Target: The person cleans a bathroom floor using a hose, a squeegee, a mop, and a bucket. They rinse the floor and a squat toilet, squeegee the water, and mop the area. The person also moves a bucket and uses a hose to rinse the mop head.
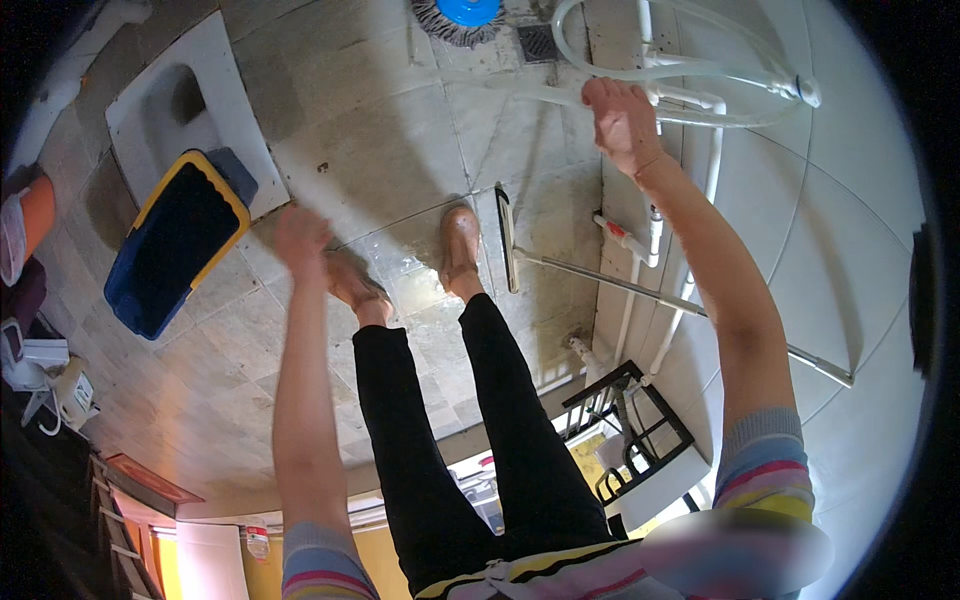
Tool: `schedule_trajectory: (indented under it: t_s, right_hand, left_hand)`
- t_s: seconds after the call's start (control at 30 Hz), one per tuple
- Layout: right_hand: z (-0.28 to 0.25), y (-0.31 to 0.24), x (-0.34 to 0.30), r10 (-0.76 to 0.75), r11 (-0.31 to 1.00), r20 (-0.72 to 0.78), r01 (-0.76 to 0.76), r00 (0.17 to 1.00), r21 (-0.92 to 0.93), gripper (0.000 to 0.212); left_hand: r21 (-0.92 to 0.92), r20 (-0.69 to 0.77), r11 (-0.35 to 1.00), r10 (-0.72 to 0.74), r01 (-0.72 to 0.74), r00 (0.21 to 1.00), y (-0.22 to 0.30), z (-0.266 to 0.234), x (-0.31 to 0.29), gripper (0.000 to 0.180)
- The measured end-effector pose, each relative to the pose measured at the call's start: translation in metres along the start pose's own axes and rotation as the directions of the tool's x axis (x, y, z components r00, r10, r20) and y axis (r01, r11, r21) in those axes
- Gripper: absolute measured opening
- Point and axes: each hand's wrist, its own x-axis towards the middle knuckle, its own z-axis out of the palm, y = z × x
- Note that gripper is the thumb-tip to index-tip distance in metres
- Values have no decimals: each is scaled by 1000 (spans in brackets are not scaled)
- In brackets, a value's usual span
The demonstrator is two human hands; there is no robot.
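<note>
My right hand [622, 125] is closed beside the white wall pipes, its fingers wrapped round a clear hose [690, 72]. The hose loops along the wall, and a pale translucent streak runs left from my fingers; whether it is hose or water I cannot tell. Smeared by motion, my left hand [300, 240] hangs above the floor, close to a dark blue bucket [150, 290] with a yellow rim. A floor squeegee [507, 240] leans with its metal pole against the right wall. Ahead lies a mop head [465, 15] with a blue top and grey strands.
A white squat toilet [240, 100] is set in the tiled floor at the left. A floor drain [537, 43] sits near the right wall. White pipes [715, 150] run along that wall. An orange container [38, 215] stands far left, and a black rack [640, 400] behind my legs.
</note>
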Motion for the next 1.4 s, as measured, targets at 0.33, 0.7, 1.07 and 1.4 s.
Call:
schedule_trajectory:
  t_s: [0.33,0.7,1.07,1.4]
  right_hand:
    - [-30,0,0,-140,981,-25,142,990,134,35]
    - [-7,30,-216,244,935,847,-347,472,-76,57]
    - [-15,15,-383,210,727,941,-686,266,32,26]
    - [70,-102,-483,216,639,976,-756,0,-142,28]
  left_hand:
    - [346,844,-54,453,-937,286,-13,341,-84,22]
    - [530,847,-369,283,-764,451,-16,352,-31,27]
    - [584,811,-242,153,-775,564,-5,342,-48,22]
    - [711,694,120,43,-693,719,20,366,-70,19]
